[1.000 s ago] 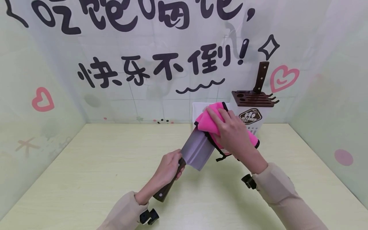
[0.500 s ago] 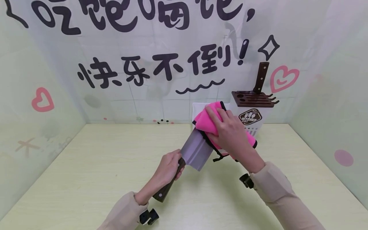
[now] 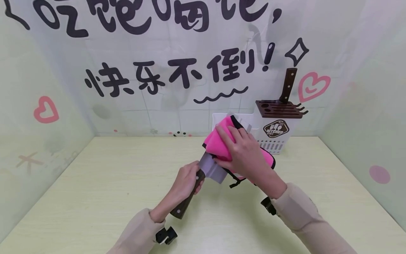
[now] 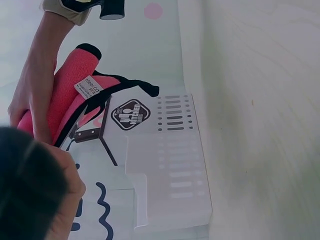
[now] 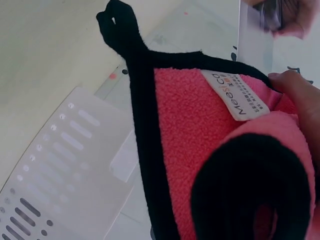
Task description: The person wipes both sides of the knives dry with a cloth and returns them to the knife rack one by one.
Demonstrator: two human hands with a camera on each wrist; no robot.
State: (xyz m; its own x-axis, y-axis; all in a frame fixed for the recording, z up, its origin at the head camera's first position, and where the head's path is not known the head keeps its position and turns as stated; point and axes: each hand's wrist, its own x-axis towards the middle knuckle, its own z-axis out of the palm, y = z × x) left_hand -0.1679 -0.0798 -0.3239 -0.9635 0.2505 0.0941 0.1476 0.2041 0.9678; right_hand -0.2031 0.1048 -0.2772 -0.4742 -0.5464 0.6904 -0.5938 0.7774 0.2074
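My left hand (image 3: 187, 181) grips the dark wooden handle of a cleaver (image 3: 217, 174), its wide blade slanting up and away to the right. My right hand (image 3: 245, 153) holds a folded pink cloth (image 3: 219, 144) with black edging against the blade. Cloth and fingers cover the blade's middle, while its far end shows beyond them. A white label and a black hanging loop are visible on the cloth (image 5: 185, 120) in the right wrist view. In the left wrist view the right hand (image 4: 37, 97) wraps over the rolled cloth.
Behind the cloth, a white slotted knife holder (image 3: 287, 125) stands against the back wall. Its brown top (image 3: 269, 111) carries an upright dark-handled utensil (image 3: 288, 84). The pale wooden table (image 3: 111, 183) extends around both arms, with patterned walls on three sides.
My right hand has drawn the cloth down and left along the blade toward the handle, uncovering the blade's far end. The left hand has stayed nearly still on the cleaver.
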